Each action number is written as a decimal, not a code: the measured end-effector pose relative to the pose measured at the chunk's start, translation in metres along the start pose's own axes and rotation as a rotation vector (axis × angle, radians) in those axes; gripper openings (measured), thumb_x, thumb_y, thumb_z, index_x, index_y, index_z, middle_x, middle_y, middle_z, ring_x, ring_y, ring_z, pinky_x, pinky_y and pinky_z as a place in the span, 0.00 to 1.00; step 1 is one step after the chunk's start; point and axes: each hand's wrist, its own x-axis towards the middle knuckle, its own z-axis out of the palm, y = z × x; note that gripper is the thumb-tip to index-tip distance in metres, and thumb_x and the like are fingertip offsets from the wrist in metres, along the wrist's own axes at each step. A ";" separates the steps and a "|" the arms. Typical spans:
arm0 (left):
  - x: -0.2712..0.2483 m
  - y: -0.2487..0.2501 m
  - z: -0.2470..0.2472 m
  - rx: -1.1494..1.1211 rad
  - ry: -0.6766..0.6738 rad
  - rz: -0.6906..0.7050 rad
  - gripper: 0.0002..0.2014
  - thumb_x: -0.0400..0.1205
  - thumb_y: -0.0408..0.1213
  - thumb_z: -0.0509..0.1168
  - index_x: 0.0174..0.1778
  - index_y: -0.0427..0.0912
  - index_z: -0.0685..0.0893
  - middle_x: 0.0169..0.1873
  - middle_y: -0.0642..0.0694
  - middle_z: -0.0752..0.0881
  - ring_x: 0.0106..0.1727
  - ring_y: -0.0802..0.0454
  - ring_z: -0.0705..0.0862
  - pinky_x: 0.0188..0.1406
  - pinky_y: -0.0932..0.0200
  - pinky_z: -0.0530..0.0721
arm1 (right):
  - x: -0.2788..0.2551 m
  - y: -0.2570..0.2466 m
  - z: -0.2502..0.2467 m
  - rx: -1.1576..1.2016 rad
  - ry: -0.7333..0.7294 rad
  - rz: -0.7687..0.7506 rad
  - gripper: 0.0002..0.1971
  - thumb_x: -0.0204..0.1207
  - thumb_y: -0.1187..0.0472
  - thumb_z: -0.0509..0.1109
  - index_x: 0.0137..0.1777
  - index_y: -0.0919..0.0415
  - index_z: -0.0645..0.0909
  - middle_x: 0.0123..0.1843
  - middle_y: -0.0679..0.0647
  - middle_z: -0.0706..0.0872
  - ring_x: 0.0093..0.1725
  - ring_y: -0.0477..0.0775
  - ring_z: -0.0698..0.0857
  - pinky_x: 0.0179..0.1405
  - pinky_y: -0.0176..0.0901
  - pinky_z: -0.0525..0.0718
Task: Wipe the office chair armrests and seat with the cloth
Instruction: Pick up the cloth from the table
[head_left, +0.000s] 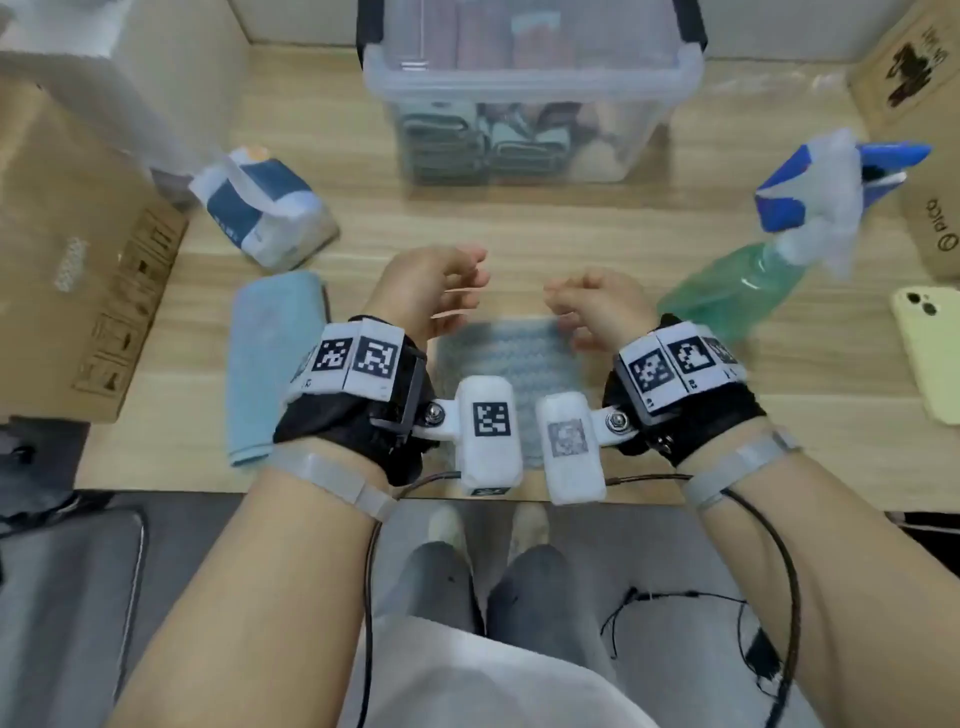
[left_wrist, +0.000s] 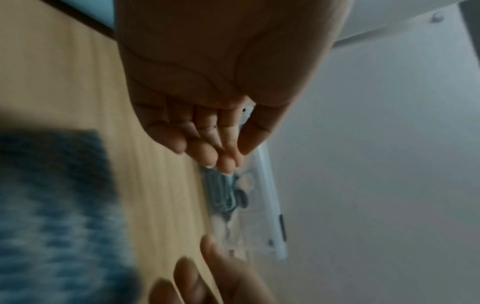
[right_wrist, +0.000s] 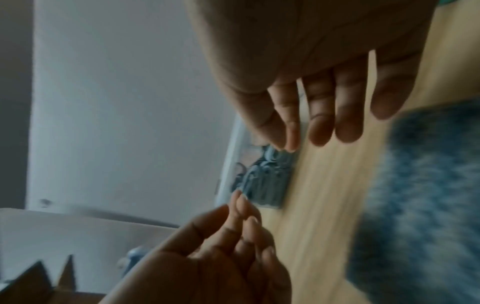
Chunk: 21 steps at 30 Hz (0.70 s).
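A pale blue-grey knitted cloth (head_left: 506, 358) lies flat on the wooden desk (head_left: 727, 441) near its front edge. My left hand (head_left: 460, 293) and right hand (head_left: 566, 317) hover just above the cloth's far edge, facing each other, fingers loosely curled and holding nothing. The left wrist view shows my left hand (left_wrist: 207, 148) empty, with the cloth (left_wrist: 52, 205) blurred below it. In the right wrist view my right hand (right_wrist: 324, 127) is also empty, beside the cloth (right_wrist: 420, 195). I cannot make out an office chair for certain.
A folded light blue towel (head_left: 270, 364) lies left of the cloth. A green spray bottle (head_left: 727, 291) and a yellow phone (head_left: 930, 353) are on the right. A clear lidded bin (head_left: 530, 98) stands behind, with a tissue pack (head_left: 260, 208) and cardboard boxes (head_left: 62, 260) at the left.
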 end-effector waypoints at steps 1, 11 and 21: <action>0.002 -0.010 -0.002 0.001 0.019 -0.003 0.09 0.76 0.32 0.59 0.37 0.49 0.82 0.31 0.53 0.82 0.28 0.59 0.77 0.29 0.66 0.73 | 0.002 0.012 0.002 -0.036 0.041 0.031 0.05 0.69 0.63 0.71 0.41 0.54 0.77 0.47 0.54 0.82 0.35 0.48 0.78 0.32 0.39 0.76; -0.001 -0.068 -0.012 -0.106 0.107 -0.163 0.12 0.77 0.29 0.59 0.53 0.43 0.81 0.37 0.50 0.81 0.35 0.58 0.77 0.34 0.63 0.70 | -0.001 0.046 0.018 -0.184 0.006 0.112 0.10 0.64 0.60 0.79 0.41 0.57 0.80 0.49 0.57 0.87 0.46 0.58 0.85 0.51 0.50 0.84; -0.033 -0.103 -0.035 -0.552 0.495 -0.042 0.07 0.75 0.31 0.62 0.44 0.47 0.80 0.25 0.54 0.86 0.28 0.60 0.81 0.28 0.67 0.73 | -0.030 0.008 0.053 0.166 -0.633 -0.027 0.09 0.72 0.73 0.69 0.41 0.57 0.81 0.37 0.50 0.88 0.32 0.43 0.88 0.35 0.36 0.88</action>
